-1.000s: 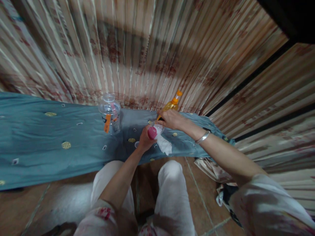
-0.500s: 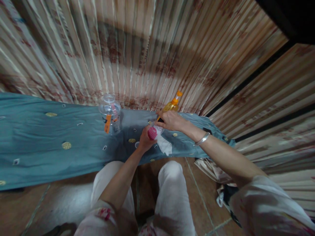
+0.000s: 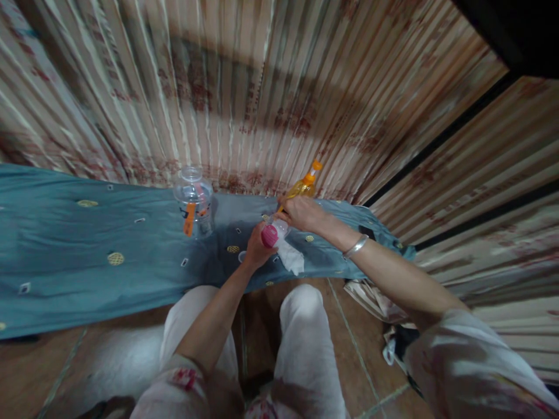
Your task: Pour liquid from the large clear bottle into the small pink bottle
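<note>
1. Two of my hands met on one small clear bottle with a round pink cap [image 3: 270, 235]; my left hand [image 3: 255, 250] was curled shut around its capped end, above the front edge of the cloth.
2. My right hand [image 3: 303, 213], a smooth metal bangle [image 3: 354, 247] on its wrist, was closed over the bottle's far end.
3. Crumpled white tissue [image 3: 290, 257] hung just below the bottle.
4. Just behind my right hand stood a yellow bottle with an orange nozzle [image 3: 304, 185]; a rounded transparent jar [image 3: 194, 201] stood further left.
5. All rested on soft blue-grey cloth [image 3: 87, 250], before pleated patterned curtains [image 3: 244, 99], over brown floor tiles [image 3: 52, 366].
</note>
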Demonstrator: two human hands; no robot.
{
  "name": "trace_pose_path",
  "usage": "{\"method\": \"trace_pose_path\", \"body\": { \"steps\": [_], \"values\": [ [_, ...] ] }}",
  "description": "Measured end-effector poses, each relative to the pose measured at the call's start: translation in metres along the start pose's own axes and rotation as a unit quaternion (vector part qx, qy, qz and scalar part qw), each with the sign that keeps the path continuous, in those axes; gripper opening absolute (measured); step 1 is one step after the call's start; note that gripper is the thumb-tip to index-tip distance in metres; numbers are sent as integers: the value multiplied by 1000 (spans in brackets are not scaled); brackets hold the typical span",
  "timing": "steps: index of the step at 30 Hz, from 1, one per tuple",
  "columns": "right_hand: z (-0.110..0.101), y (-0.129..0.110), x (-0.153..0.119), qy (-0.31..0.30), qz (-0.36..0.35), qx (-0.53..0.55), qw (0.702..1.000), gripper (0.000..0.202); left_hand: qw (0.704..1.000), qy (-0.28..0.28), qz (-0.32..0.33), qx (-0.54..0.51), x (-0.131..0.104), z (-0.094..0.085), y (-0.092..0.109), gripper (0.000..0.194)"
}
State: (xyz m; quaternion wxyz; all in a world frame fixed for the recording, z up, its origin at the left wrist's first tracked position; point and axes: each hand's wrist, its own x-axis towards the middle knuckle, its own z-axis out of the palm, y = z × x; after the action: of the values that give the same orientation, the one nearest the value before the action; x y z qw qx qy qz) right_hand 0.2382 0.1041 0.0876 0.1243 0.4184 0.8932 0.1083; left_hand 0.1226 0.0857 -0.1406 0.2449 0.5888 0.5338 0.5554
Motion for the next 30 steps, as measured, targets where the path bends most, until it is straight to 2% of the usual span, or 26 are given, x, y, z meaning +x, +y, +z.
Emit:
{"method": "trace_pose_path", "body": {
  "steps": [5, 7, 11, 16, 20, 25, 30],
  "values": [
    [0, 2, 1, -2, -23, 34, 999, 41, 1000, 3, 4, 1, 0, 1, -1, 79],
    [0, 2, 1, -4, -16, 22, 1000, 39, 1000, 4, 5, 1, 0, 2, -1, 79],
    [0, 1, 1, 5, -10, 9, 1000, 48, 1000, 4, 7, -2, 0, 2, -4, 79],
    [0, 0, 1, -9, -17, 2, 1000, 41, 1000, 6, 8, -2, 0, 2, -5, 79],
    [3, 0, 1, 4, -11, -10, 1000, 47, 1000, 8, 11, 0, 1, 2, -3, 77],
    [4, -1, 1, -2, -10, -10, 1000, 41, 1000, 9, 10, -1, 1, 2, -3, 78],
    [1, -1, 0, 2, -9, 2, 1000, 45, 1000, 5, 7, -5, 0, 2, -3, 78]
  ]
}}
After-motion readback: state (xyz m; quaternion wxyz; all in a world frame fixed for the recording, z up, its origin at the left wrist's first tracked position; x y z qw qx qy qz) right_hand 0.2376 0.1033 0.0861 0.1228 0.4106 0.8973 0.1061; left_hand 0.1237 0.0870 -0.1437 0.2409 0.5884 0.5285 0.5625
